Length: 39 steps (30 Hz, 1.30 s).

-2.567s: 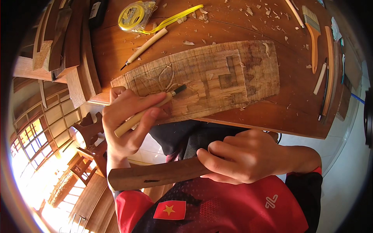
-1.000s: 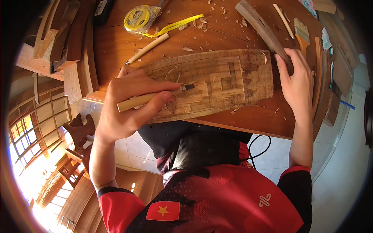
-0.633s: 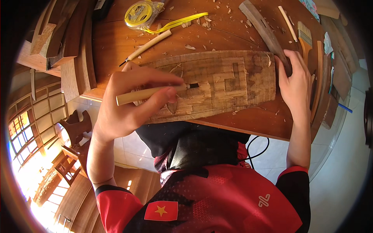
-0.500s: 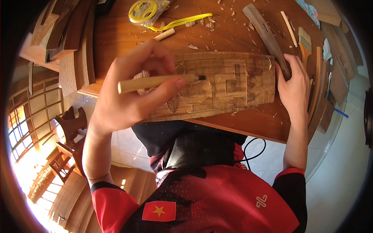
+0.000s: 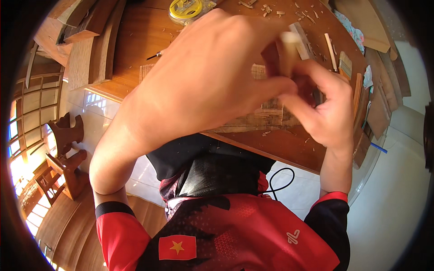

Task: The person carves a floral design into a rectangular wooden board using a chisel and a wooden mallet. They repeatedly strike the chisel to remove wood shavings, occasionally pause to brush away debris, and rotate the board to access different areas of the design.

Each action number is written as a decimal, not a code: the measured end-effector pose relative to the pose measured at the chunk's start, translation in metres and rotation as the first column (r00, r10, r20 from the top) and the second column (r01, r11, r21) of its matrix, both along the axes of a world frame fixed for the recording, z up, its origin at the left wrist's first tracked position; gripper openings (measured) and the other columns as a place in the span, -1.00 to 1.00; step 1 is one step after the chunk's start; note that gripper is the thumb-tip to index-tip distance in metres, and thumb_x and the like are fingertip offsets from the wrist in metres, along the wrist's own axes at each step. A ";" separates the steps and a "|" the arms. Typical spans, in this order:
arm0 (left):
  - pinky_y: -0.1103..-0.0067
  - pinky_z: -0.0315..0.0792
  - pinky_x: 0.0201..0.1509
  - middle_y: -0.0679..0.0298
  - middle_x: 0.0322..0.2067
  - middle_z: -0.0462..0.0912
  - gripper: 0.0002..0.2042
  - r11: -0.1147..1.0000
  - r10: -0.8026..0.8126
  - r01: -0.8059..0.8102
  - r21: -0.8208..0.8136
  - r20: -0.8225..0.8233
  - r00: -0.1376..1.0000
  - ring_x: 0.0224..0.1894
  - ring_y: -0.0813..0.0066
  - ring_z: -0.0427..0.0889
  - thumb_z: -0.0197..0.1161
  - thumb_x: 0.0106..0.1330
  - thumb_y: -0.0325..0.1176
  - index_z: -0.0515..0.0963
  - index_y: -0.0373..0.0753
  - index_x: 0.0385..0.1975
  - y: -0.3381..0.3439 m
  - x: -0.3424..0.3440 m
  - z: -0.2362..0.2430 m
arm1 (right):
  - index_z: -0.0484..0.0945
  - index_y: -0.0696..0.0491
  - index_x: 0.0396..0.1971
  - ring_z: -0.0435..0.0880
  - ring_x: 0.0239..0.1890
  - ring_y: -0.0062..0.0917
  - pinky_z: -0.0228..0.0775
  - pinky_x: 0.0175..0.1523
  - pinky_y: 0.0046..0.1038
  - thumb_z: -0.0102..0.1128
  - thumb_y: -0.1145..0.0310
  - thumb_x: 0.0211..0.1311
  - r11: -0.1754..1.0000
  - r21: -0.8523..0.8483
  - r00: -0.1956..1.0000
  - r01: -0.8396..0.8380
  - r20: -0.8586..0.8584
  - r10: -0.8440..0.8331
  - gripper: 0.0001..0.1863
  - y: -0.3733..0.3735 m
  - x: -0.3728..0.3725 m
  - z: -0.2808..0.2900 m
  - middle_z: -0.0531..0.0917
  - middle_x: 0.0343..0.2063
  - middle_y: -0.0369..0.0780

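Note:
My left hand [image 5: 203, 77] reaches across the bench, its fingers closed around a chisel [image 5: 289, 49] with a pale wooden handle. The handle stands nearly upright and is smeared by motion. At its lower end the curled fingers of my right hand [image 5: 327, 97] meet it, thumb and forefinger pinched; the blade is hidden between the hands. Beneath them lies a carved wooden board [image 5: 271, 118] with shallow cut recesses, mostly covered by my left hand and forearm. Behind my fingers, a dark wooden strip [image 5: 302, 38] rests on the bench.
Another tool's dark metal tip [image 5: 153, 56] pokes out past my left forearm. At the back sit a yellow tape measure [image 5: 185, 9] and wood shavings [image 5: 266, 10]. To the right are a thin pale stick [image 5: 331, 52] and a flat brush [image 5: 345, 65]. Planks [image 5: 92, 58] are stacked at left.
My left hand has swung right and up with the chisel, whose handle has turned upright. My right hand has left the dark strip and come in to meet it.

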<state>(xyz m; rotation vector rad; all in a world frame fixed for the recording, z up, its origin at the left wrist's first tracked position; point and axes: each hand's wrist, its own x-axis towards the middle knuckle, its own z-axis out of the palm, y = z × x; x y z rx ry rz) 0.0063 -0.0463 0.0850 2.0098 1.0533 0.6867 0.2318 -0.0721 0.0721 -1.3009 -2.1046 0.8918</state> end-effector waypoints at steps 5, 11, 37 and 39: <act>0.52 0.47 -0.08 0.22 -0.24 0.78 -0.49 0.954 0.173 -0.194 0.228 0.108 0.979 -0.28 0.41 0.59 0.54 0.20 -0.28 0.57 -0.34 0.11 -0.025 -0.028 -0.030 | 0.69 0.19 -0.34 0.58 -0.57 -0.76 0.35 -0.48 -0.62 0.38 0.55 0.26 0.995 -0.072 0.977 -0.071 -0.205 0.055 -0.96 0.005 -0.005 -0.012 0.71 -0.45 -0.31; 0.05 0.14 0.49 0.01 0.46 0.27 0.14 0.852 0.511 -0.413 0.323 -0.339 0.790 0.45 -0.09 0.25 0.64 -0.35 0.34 0.42 -0.13 0.35 -0.099 -0.048 -0.049 | 0.62 0.18 -0.22 0.63 -0.50 -0.73 0.37 -0.43 -0.64 0.30 0.50 0.33 0.968 -0.087 0.934 -0.235 -0.297 0.201 -0.90 0.019 0.007 -0.032 0.71 -0.46 -0.26; 0.05 0.25 0.45 0.11 0.07 0.52 -0.38 0.566 0.094 0.576 0.590 -0.740 0.666 0.20 0.11 0.47 0.60 -0.29 -0.20 0.57 -0.13 -0.10 0.011 0.007 0.130 | 0.32 0.05 -0.04 0.54 0.05 -0.57 0.38 0.21 -0.41 0.59 0.39 0.17 0.998 -0.034 0.882 -0.053 -0.471 0.031 -0.45 0.033 0.040 -0.011 0.63 0.09 -0.20; 0.08 0.24 0.51 0.20 0.04 0.55 -0.56 0.432 0.171 0.692 0.578 -0.806 0.566 0.22 0.20 0.48 0.50 -0.12 -0.27 0.57 -0.12 -0.17 0.009 0.026 0.148 | 0.36 0.05 -0.06 0.50 -0.01 -0.58 0.43 0.15 -0.37 0.63 0.33 0.13 0.992 -0.106 0.790 -0.072 -0.613 -0.008 -0.44 0.036 0.039 -0.015 0.61 -0.02 -0.25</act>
